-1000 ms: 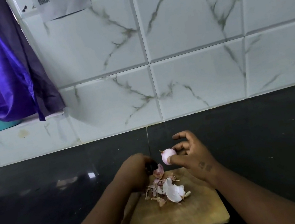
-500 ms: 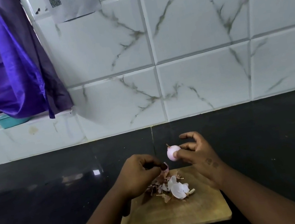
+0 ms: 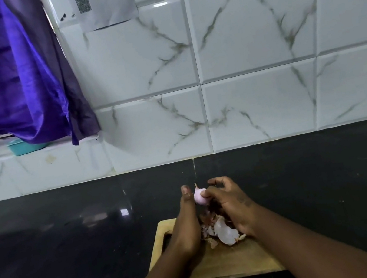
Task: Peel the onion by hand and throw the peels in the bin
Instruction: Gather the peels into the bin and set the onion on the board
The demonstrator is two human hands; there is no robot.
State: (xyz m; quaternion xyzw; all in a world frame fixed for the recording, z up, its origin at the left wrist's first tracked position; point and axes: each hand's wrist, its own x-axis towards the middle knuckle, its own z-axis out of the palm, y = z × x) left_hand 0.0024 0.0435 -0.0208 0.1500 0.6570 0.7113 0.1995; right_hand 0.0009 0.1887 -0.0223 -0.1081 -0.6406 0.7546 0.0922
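**Wood, peel and a pale pink onion over the black counter**

Wooden and nearest to us, the cutting board (image 3: pixel 234 264) lies flat on the glossy black counter (image 3: pixel 75 256), with a slot handle at its left end. Our two forearms cross above it. On the board's far half sits a heap of peels (image 3: pixel 223 230), papery pink scraps and one larger white curved piece, partly hidden beneath our wrists.

Just past the heap we hold the onion (image 3: pixel 199 197) in the air above the board's far edge. It is small, smooth and pale pink, with a thin stalk tip pointing up. Our right hand (image 3: pixel 232 203) is closed around its right side, thumb pressed on the front. Our left hand (image 3: pixel 187 224) reaches up beside it with fingers extended, the tips touching the onion's left side; whether it truly grips we cannot tell.

Beyond the counter rises a wall of white marble-veined tiles (image 3: pixel 248 54). At far left a purple cloth (image 3: pixel 3 84) hangs over a ledge, with a teal container (image 3: pixel 24 147) under its hem.
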